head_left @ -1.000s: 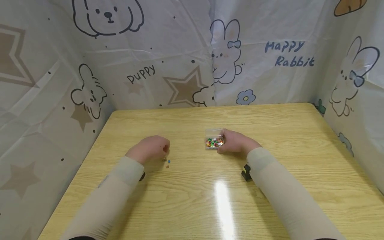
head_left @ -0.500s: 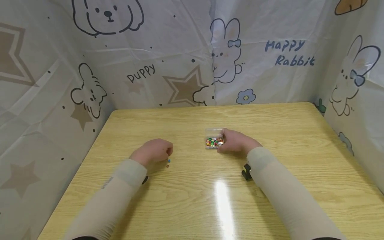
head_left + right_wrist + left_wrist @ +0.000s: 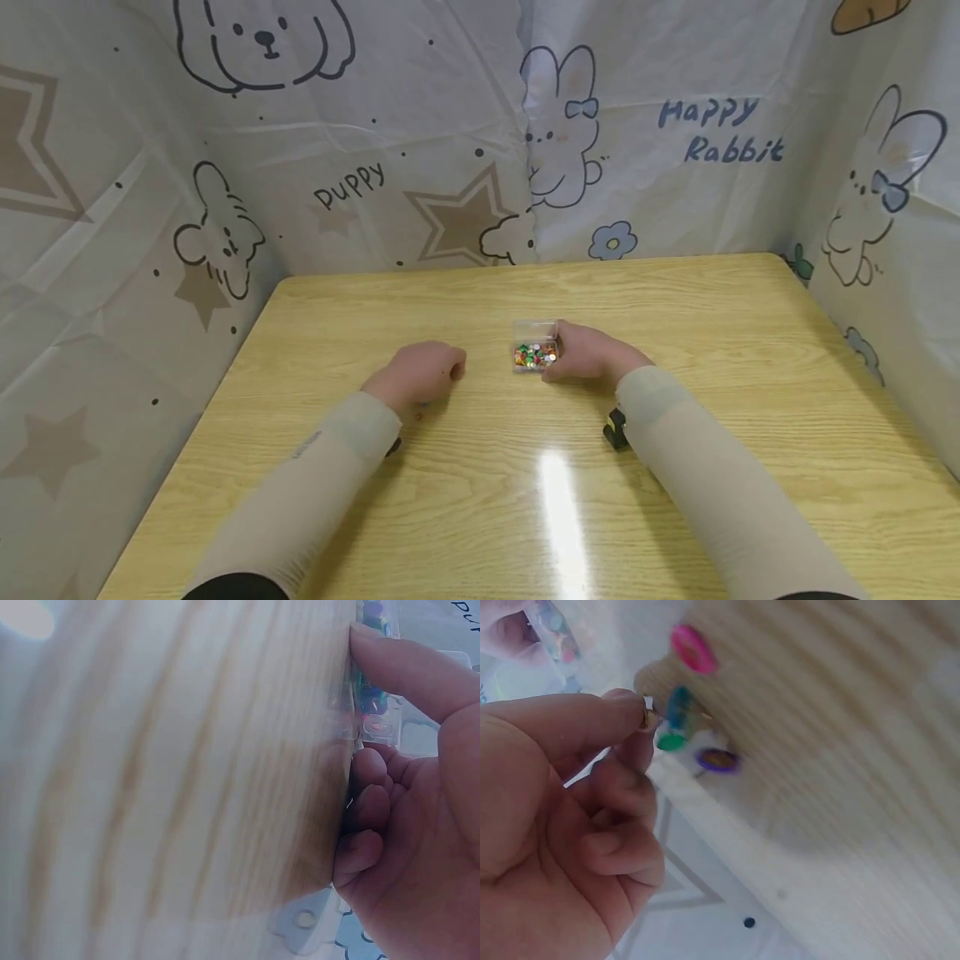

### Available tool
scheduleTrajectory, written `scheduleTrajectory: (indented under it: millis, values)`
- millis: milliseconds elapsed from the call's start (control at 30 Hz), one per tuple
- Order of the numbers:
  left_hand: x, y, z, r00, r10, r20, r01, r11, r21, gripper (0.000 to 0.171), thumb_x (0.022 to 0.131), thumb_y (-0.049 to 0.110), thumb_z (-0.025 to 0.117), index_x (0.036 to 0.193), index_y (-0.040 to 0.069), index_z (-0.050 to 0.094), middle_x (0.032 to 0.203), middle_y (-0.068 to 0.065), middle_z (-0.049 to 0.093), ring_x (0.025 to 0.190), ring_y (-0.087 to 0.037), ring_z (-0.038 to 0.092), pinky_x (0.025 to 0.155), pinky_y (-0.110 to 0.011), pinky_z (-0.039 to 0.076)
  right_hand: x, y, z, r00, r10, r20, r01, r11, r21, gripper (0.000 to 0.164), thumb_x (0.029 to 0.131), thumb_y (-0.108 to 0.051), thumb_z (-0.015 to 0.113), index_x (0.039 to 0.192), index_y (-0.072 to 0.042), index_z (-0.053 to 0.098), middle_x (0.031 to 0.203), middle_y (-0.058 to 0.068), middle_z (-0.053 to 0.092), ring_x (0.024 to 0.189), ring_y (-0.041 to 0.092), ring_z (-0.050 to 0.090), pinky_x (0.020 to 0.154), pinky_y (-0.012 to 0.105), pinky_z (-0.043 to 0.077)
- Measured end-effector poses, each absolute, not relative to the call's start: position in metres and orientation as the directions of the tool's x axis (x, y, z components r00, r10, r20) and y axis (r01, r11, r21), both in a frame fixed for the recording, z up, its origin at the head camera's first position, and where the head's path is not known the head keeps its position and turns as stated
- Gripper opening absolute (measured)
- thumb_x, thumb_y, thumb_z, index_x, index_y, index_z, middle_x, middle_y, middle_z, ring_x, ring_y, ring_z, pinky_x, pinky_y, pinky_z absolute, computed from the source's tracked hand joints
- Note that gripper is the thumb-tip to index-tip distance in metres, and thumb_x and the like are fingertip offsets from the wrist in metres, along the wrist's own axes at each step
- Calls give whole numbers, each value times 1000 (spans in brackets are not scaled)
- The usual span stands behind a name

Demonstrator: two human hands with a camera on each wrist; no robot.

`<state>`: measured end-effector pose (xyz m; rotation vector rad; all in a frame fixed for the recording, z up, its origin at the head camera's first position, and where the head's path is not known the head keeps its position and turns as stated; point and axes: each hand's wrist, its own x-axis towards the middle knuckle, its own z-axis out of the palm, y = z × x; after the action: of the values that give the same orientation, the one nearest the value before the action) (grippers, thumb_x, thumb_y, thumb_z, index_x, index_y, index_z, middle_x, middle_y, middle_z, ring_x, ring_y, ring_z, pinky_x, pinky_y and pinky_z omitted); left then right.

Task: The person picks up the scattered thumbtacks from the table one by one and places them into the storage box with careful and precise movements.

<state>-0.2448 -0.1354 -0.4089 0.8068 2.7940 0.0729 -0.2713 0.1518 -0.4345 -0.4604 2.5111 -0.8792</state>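
Observation:
In the head view my left hand (image 3: 422, 372) is above the table, left of a small clear plastic box. Its thumb and forefinger pinch a tiny shiny gold piece (image 3: 649, 717), blurred in the left wrist view; the other fingers are curled. Beyond the fingertips, that view shows a pink ring (image 3: 677, 643), a teal piece (image 3: 679, 706), a green piece (image 3: 671, 742) and a purple-rimmed piece (image 3: 718, 768). My right hand (image 3: 588, 352) grips the right side of the clear box (image 3: 528, 372). Its lid is raised, and colourful small pieces (image 3: 534, 357) fill it.
A tiny blue piece (image 3: 423, 405) and an orange one (image 3: 419, 416) lie on the wooden table (image 3: 480, 517), partly under the left wrist. A black wrist mount (image 3: 616, 430) sits below the right sleeve. Printed cloth (image 3: 450, 108) surrounds the table's back and sides.
My left hand has moved right, from beside the loose pieces on the table toward the box. The right hand and box have stayed in place.

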Motion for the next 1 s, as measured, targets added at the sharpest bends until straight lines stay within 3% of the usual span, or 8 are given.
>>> scheduleTrajectory:
  millis: [467, 667, 1000]
  values:
    - [-253, -66, -411, -727, 686, 3, 678, 718, 156, 9, 93, 7, 57, 92, 15, 59, 84, 6, 57, 72, -10, 50, 68, -28, 48, -270, 149, -433, -849, -451, -274, -187, 743, -642, 64, 73, -30, 80, 124, -13, 45, 114, 6, 55, 96, 22, 49, 95, 45, 39]
    - [-253, -57, -413, -729, 685, 18, 677, 716, 169, 13, 91, 0, 54, 91, 13, 58, 83, 4, 53, 71, -11, 48, 66, -27, 46, -268, 148, -433, -844, -456, -282, -181, 737, -651, 58, 74, -29, 80, 119, -14, 46, 114, 5, 56, 99, 21, 50, 98, 47, 37]
    - [-256, -49, -416, -723, 691, 20, 684, 711, 161, 13, 91, 2, 56, 90, 15, 59, 84, 5, 55, 73, -10, 49, 68, -26, 47, -269, 150, -433, -851, -444, -281, -177, 747, -641, 52, 74, -31, 80, 110, -15, 47, 106, 4, 58, 91, 22, 51, 90, 44, 41]
